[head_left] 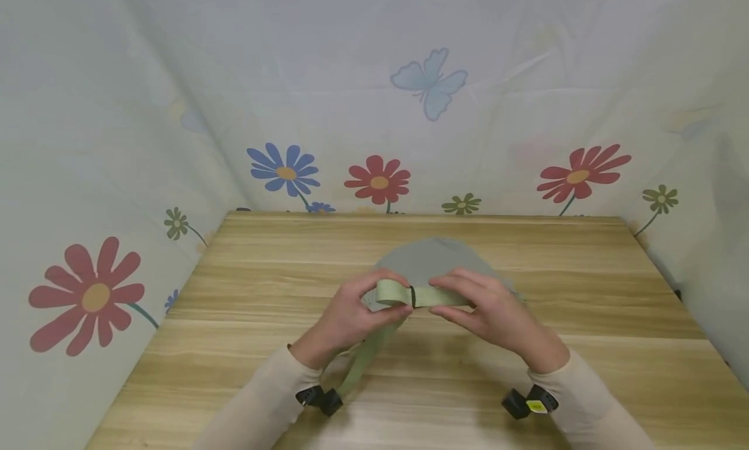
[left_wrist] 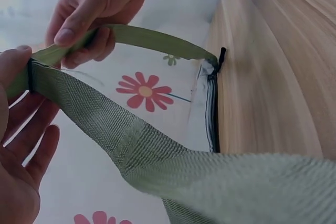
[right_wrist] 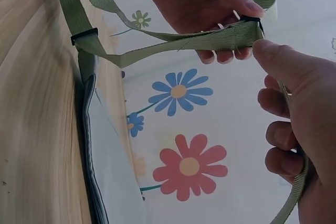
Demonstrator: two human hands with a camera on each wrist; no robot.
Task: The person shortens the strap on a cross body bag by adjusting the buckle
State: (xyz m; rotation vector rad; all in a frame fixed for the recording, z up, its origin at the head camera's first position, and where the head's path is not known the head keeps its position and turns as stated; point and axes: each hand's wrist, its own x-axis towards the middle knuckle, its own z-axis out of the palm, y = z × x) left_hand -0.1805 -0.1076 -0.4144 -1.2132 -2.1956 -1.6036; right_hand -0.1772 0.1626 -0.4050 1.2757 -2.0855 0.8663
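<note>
A green webbing strap (head_left: 440,297) runs between both hands above the table. My left hand (head_left: 351,310) pinches it beside a black slider buckle (head_left: 413,297), where the webbing makes a small loop. On the buckle's other side my right hand (head_left: 494,313) holds the strap between thumb and fingers. Behind the hands lies a grey bag (head_left: 439,258), partly covered by them. The right wrist view shows the strap joined to the bag's end, with a second black buckle (right_wrist: 84,36) there. One length of webbing hangs down past my left wrist.
The bag lies on a wood-grain table (head_left: 263,255). A white cloth backdrop (head_left: 328,99) with printed flowers and a butterfly stands behind the table and along its sides. Each wrist carries a small black camera, such as the left camera (head_left: 330,402).
</note>
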